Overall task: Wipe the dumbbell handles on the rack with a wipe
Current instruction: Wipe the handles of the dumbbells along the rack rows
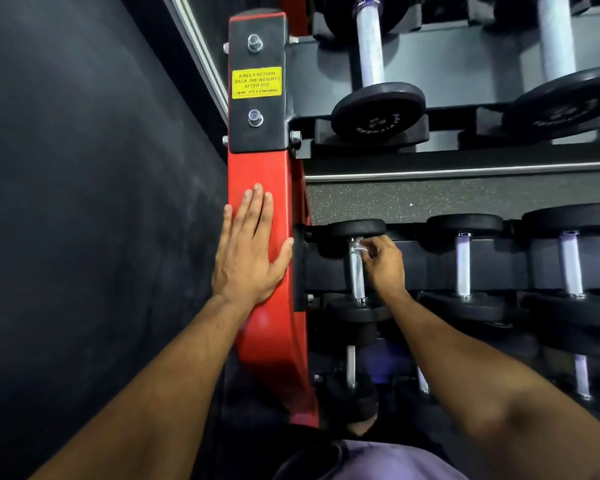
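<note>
The wipe (pixel 360 244) is a small pale scrap pressed against the top of a chrome dumbbell handle (pixel 356 271), just under the upper black weight head. That dumbbell sits at the far left end of the middle shelf of the rack (pixel 413 268), right beside the red upright (pixel 274 209). The right hand (pixel 383 265) pinches the wipe with curled fingers, its fingertips touching the handle from the right side. The left hand (pixel 248 251) lies flat and spread on the red upright, fingers straight and pointing up, thumb hooked round the inner edge. Further right on the same shelf stand two more dumbbells (pixel 463 268) with pale handles, apart from the hands. The shelf above carries larger dumbbells (pixel 374 81), and a lower shelf shows more handles in shadow. A yellow sticker (pixel 256 82) sits on the black plate at the top of the upright, between two bolts. A dark wall (pixel 84 202) fills the left side.
</note>
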